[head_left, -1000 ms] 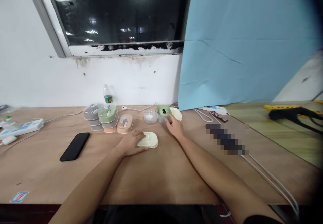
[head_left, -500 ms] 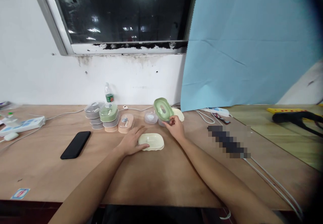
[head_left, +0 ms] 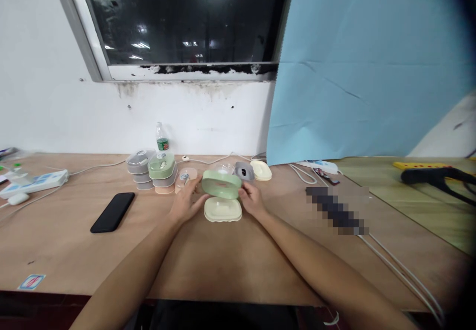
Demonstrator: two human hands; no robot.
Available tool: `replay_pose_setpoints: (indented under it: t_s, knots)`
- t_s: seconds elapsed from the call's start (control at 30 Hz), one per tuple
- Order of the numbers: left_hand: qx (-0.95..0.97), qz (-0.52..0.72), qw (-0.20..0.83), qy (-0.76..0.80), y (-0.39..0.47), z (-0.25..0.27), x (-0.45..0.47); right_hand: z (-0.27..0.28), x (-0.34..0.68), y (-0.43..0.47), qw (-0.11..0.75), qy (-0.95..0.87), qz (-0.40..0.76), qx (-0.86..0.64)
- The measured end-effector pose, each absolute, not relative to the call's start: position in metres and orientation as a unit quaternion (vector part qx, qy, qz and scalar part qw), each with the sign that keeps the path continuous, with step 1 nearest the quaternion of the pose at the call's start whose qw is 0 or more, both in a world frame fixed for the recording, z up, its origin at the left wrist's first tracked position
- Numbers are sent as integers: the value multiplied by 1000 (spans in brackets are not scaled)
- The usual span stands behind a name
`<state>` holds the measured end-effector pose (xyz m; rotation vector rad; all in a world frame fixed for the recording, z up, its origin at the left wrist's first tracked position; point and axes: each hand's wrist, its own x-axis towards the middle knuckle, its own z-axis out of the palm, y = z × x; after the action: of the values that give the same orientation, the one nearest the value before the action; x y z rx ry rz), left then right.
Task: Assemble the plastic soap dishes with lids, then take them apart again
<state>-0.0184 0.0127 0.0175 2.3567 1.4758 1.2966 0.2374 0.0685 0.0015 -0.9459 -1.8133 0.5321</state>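
Note:
A green oval tray [head_left: 221,185], looking like a soap-box part, is held tilted above a cream oval soap-box base [head_left: 223,211] on the table. My right hand [head_left: 253,200] grips the green tray's right end between thumb and fingers. At its left end is my left hand [head_left: 186,201], fingers behind and thumb in front, closed on the edge. Just behind the hands stand a grey tray [head_left: 244,170], a cream oval part [head_left: 262,170] and a clear lid [head_left: 225,167], partly hidden by the green tray.
Stacked soap boxes stand left of centre, topped in grey [head_left: 140,159] and green [head_left: 161,165], beside a peach one [head_left: 183,177]. A bottle [head_left: 161,137] is behind them. A black phone [head_left: 112,213] lies left; power strips [head_left: 40,183], cables and a pixelated dark object [head_left: 336,211] flank the workspace.
The green tray has come left and toward me, over the cream base. My left hand has left that base and moved to the green tray's left end. The grey tray behind is uncovered.

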Motion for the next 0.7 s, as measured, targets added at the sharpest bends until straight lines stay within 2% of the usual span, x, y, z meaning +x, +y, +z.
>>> replay_pose_setpoints:
  t_s: [0.1,0.23,0.5,0.7]
  knots:
    - [793,406,40,452,12,20,-22,6,237,74,483,-729,255,-413]
    - [823,353,75,438,12,22,-18,3,240,86,382,-759,298,-435]
    - [860,212,95,454,12,19,-8,-3,256,96,236,-850,233,-410]
    - [871,175,93,448,16,17,-20,-4,250,91,231,-868,226,-378]
